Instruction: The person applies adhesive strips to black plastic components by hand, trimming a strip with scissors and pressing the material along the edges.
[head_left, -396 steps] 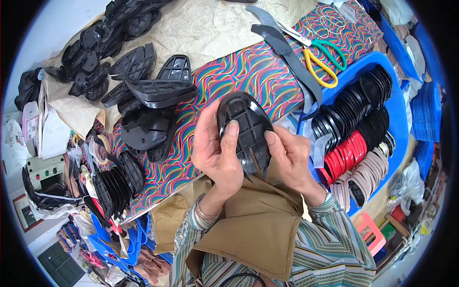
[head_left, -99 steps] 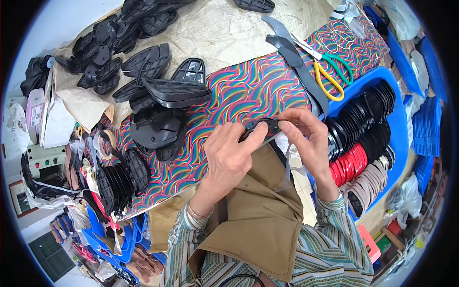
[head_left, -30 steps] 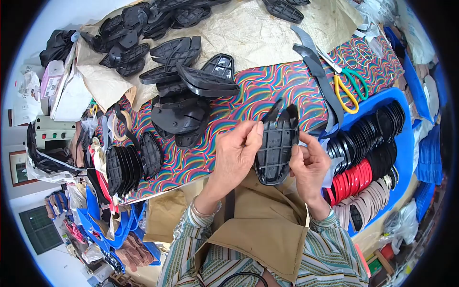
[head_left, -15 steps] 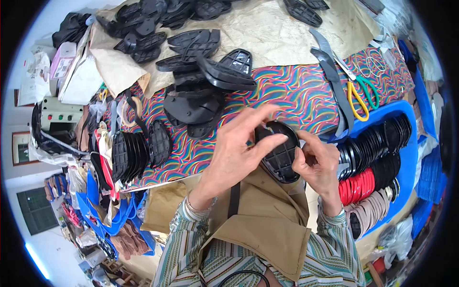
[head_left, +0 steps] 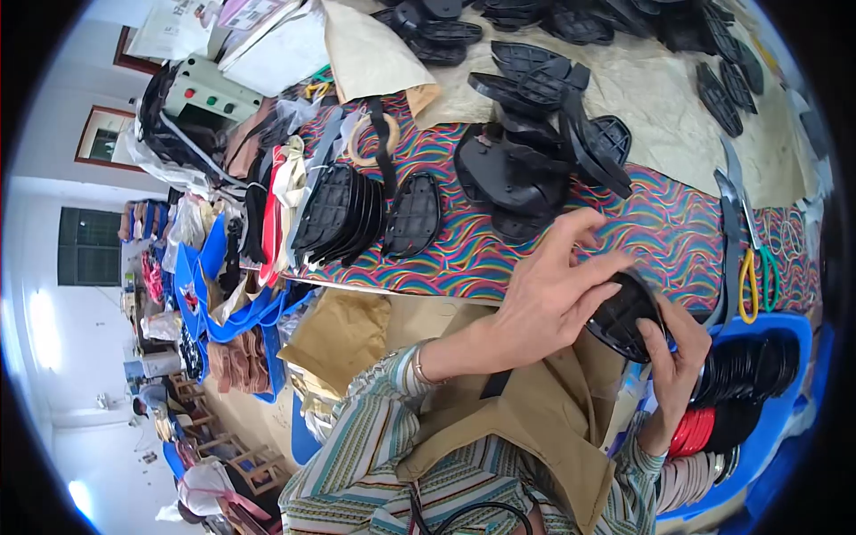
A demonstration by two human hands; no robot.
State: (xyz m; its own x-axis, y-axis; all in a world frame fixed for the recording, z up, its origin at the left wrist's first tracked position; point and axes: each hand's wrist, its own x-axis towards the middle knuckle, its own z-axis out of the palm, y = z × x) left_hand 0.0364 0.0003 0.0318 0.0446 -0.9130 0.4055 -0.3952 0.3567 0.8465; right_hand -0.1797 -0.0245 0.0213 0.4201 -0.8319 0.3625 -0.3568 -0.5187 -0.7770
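A black ribbed sole piece point(head_left: 624, 323) is held over the tan apron, near the table's front edge. My right hand point(head_left: 673, 352) grips its lower right side, thumb on the ribbed face. My left hand point(head_left: 562, 290) is at its upper left, fingers spread and apart; whether the thumb touches the piece is unclear. Beyond my left hand lies a pile of black soles point(head_left: 513, 178) on the patterned cloth point(head_left: 669, 227). To the left, a single black sole point(head_left: 415, 216) lies beside an upright row of black soles point(head_left: 341, 214).
A blue bin point(head_left: 802, 334) at the right holds black, red and beige straps. Scissors with yellow and green handles point(head_left: 749, 285) lie behind it. Blue bags point(head_left: 214, 285) hang at the left edge. Co-workers point(head_left: 209, 490) are far off at lower left.
The view has turned left, so table items appear shifted right. The sole has changed from fork-end up, held by both hands, to rounded end up in my right hand; my left fingers have spread.
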